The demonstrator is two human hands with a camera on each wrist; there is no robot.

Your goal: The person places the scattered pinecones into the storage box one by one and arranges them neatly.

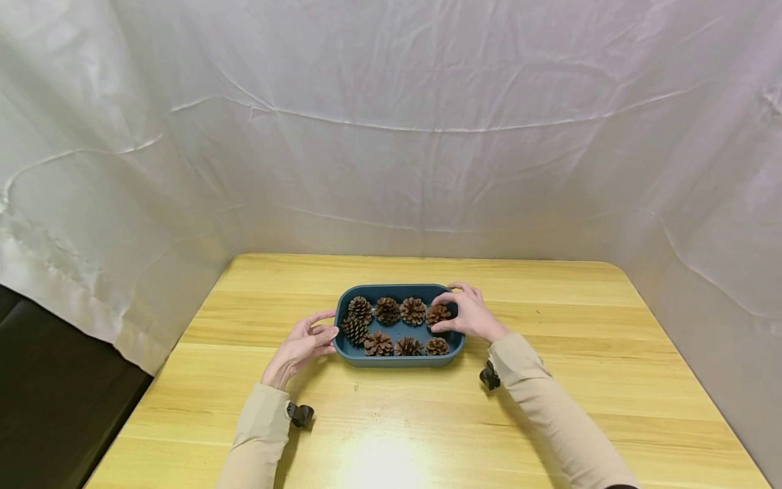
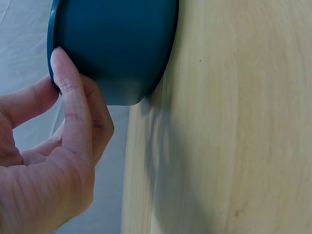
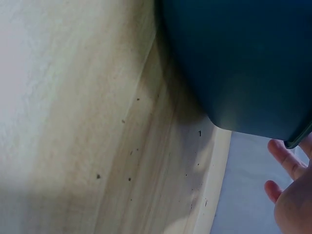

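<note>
A dark blue oblong tray (image 1: 400, 363) stands on the table with several brown pine cones (image 1: 387, 310) inside, some along its far side, some along the near side and left end. My left hand (image 1: 301, 348) pinches the tray's left end; in the left wrist view the thumb (image 2: 67, 73) lies on the rim, with other fingers behind it. My right hand (image 1: 473, 316) reaches over the right end and holds a pine cone (image 1: 437, 316) between thumb and fingers. In the right wrist view, the tray wall (image 3: 243, 73) hides that cone and the fingertips.
The light wooden table (image 1: 391, 407) extends around the tray. Pale cloth (image 1: 391, 170) hangs behind it and at both sides. A dark surface (image 1: 55, 394) lies beyond the table's left edge. Tiny dark specks (image 3: 98, 176) dot the tabletop near the tray's right end.
</note>
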